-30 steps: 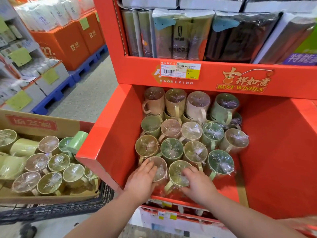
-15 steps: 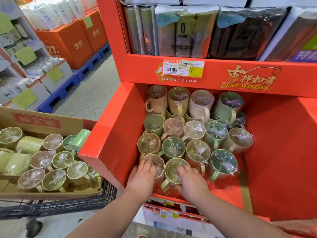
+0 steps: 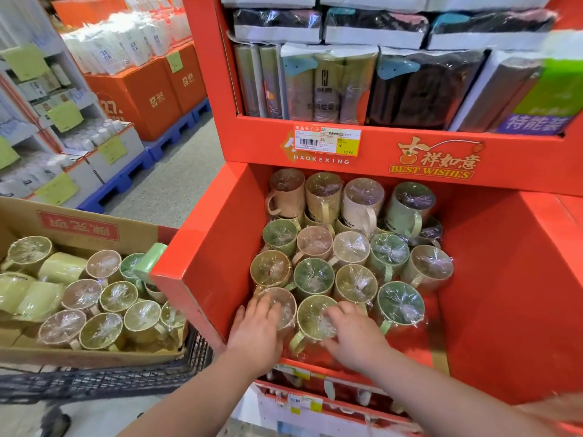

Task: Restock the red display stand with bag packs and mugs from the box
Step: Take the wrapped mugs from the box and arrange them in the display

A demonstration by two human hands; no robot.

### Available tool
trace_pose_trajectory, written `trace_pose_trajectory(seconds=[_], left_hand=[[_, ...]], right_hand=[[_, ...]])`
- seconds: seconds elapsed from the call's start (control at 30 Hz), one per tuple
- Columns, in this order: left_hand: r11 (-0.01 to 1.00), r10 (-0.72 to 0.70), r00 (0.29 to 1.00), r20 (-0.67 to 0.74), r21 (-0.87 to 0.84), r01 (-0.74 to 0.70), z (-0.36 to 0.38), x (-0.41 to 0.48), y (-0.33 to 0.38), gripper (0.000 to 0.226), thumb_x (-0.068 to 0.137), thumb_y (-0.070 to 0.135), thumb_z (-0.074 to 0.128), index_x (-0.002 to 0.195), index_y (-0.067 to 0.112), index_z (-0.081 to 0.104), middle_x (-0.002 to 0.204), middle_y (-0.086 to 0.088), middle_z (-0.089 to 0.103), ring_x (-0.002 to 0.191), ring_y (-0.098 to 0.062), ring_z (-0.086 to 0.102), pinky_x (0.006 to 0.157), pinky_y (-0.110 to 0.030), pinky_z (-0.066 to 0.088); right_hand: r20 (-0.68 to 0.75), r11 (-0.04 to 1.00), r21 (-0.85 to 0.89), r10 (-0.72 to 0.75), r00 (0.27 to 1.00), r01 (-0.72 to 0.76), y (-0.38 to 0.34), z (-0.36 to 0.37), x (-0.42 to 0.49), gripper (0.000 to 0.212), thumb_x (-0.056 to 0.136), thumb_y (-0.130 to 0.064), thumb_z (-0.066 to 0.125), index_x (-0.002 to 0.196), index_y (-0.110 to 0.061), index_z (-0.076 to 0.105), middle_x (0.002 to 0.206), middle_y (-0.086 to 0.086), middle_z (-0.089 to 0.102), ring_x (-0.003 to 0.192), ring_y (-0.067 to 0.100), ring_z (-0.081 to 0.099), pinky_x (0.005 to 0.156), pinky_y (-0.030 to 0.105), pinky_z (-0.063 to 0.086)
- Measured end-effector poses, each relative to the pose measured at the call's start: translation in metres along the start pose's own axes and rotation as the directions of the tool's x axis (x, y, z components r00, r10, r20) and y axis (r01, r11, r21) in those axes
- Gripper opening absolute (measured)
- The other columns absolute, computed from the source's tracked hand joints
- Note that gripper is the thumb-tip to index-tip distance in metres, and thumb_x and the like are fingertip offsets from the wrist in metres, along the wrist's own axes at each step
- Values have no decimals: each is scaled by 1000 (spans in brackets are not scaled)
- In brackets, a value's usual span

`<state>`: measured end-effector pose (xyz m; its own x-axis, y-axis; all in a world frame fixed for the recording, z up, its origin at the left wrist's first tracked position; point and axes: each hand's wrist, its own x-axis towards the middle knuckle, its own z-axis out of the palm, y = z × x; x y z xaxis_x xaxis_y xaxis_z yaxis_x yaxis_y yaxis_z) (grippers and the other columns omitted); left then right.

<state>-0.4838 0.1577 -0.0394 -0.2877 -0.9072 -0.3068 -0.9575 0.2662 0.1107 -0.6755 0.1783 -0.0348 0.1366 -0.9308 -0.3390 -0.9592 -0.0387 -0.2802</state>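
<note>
Both hands are down in the lower bin of the red display stand [image 3: 202,263], working the front row of wrapped mugs. The left hand [image 3: 257,334] lies flat over the mouth of the pinkish mug [image 3: 282,305] at the front-left corner, its fingers [image 3: 268,307] spread and loose on the plastic film, not curled round anything. The right hand [image 3: 355,337] rests on the yellow-green mug [image 3: 312,320] just beside it, fingers likewise splayed and pressing rather than gripping. These two mugs touch each other and stand upright, mouths up, the yellow-green one's handle pointing toward the front lip of the bin.

To my eye this is a settling push, nudging the pair back against the rows behind. The bare red floor lies to the right of the right hand (a wide gap beyond the dark green mug [image 3: 400,302]), so the next mugs should go there. Those wait in the cardboard box [image 3: 94,228] on the cart, well off to the left, and the left hand is plainly nearer to it. Bag packs [image 3: 328,86] fill the shelf above.
</note>
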Motion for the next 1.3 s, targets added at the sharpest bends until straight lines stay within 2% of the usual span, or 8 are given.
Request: trace_pose_trajectory(seconds=[0.13, 0.33, 0.5, 0.6, 0.83, 0.97, 1.3], left_hand=[[999, 5, 999, -42, 39, -3, -4, -11, 6, 60, 95, 40, 37, 149, 19, 18, 158, -3, 7, 146, -23, 4, 118, -43, 8], [999, -11, 998, -69, 32, 13, -8, -37, 9, 58, 93, 36, 42, 146, 20, 26, 156, -3, 15, 143, -23, 14, 115, -39, 20], [998, -54, 994, -94, -38, 50, -5, -63, 6, 58, 89, 31, 42, 145, 25, 26, 146, 2, 32, 132, -21, 34, 105, -37, 37], [995, -92, 993, -79, -44, 89, 1, -78, -2, 56, 87, 32, 42, 141, 26, 31, 133, 3, 42, 120, -23, 45, 95, -38, 44], [982, -184, 982, -43, -54, 182, 5, -115, -34, 48, 90, 35, 41, 135, 19, 38, 129, -3, 47, 117, -25, 47, 94, -36, 43], [974, -223, 974, -37, -52, 221, 9, -135, -64, 43, 88, 34, 44, 128, 19, 41, 123, -4, 47, 112, -26, 48, 90, -39, 45], [939, -327, 944, -31, -121, 321, 28, -219, -187, 49, 90, 30, 44, 136, 17, 38, 133, -6, 45, 119, -27, 46, 98, -39, 44]], right_hand=[[-39, 997, -57, -60, 997, 58, 0, -7, -8, 53, 91, -40, 52, 138, -21, 38, 137, 2, 40, 133, 24, 32, 108, 37, 34], [-19, 975, -116, -190, 982, 187, -11, -12, -15, 54, 91, -35, 50, 141, -20, 35, 142, 3, 36, 136, 23, 29, 112, 38, 29], [-6, 933, -167, -323, 946, 318, -33, -9, -18, 51, 91, -34, 49, 139, -19, 37, 139, 3, 39, 132, 24, 33, 112, 36, 28], [0, 914, -174, -373, 928, 367, -49, -2, -21, 48, 91, -35, 50, 136, -21, 39, 139, 1, 40, 130, 24, 36, 109, 38, 31], [78, 857, -228, -458, 886, 463, -91, 7, -31, 50, 91, -33, 49, 138, -20, 39, 141, 1, 39, 132, 24, 36, 110, 37, 29], [85, 845, -218, -482, 872, 488, -124, 18, -32, 46, 89, -32, 50, 133, -22, 44, 134, 1, 44, 128, 24, 40, 108, 37, 32], [99, 846, -244, -465, 880, 475, -244, 57, -37, 44, 89, -30, 49, 132, -23, 44, 131, 3, 49, 124, 24, 45, 101, 35, 37]])
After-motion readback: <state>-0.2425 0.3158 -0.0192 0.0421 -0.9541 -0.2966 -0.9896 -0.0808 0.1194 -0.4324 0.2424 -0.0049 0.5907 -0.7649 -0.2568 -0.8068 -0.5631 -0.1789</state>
